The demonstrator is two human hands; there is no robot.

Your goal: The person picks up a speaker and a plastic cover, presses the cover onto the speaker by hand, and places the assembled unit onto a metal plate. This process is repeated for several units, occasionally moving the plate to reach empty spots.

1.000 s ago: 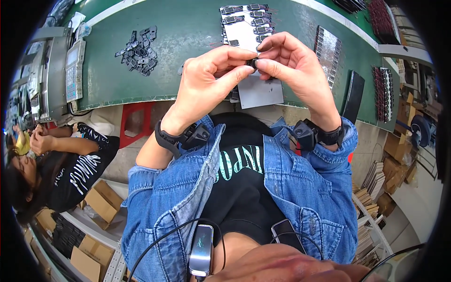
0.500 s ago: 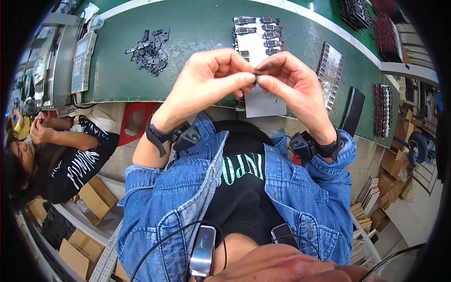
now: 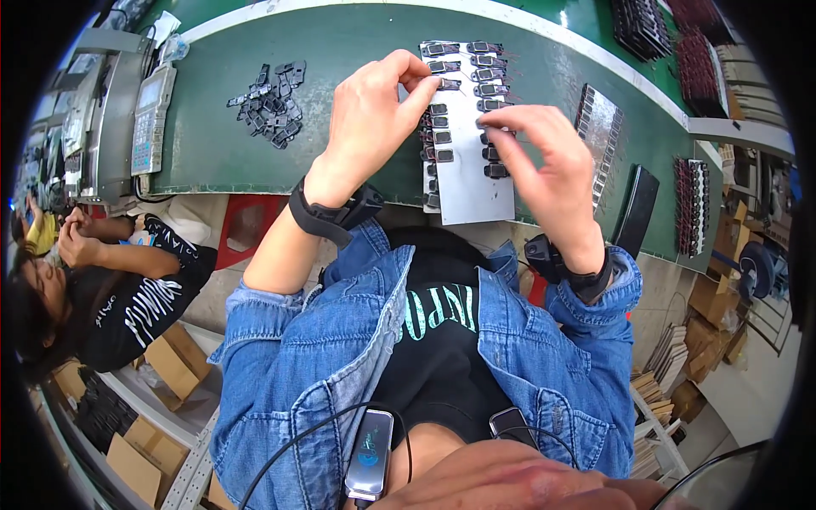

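Note:
A white board [image 3: 478,194] lies on the green table, bearing two rows of small black rectangular speaker-like parts with grey faces; several trail thin wires. At the left row, my left hand [image 3: 374,106] pinches a small black speaker-like part [image 3: 449,84] at its left end, between thumb and forefinger. Over the right row, my right hand [image 3: 548,157] is closed, thumb and forefinger tips nearly together. Whatever small dark thing may be between them blends with the parts behind. To the left lies a loose pile of black plastic pieces [image 3: 270,110].
A grey keypad device [image 3: 151,119] stands at the table's left end. Right of the board are another panel of parts [image 3: 599,127], a long black bar [image 3: 637,204] and a wired strip [image 3: 693,204]. A seated person [image 3: 127,263] works at far left.
My hands were together in front of the board, pinching a small dark piece. They have parted: the left moved up and left to the left row, the right lower over the right row.

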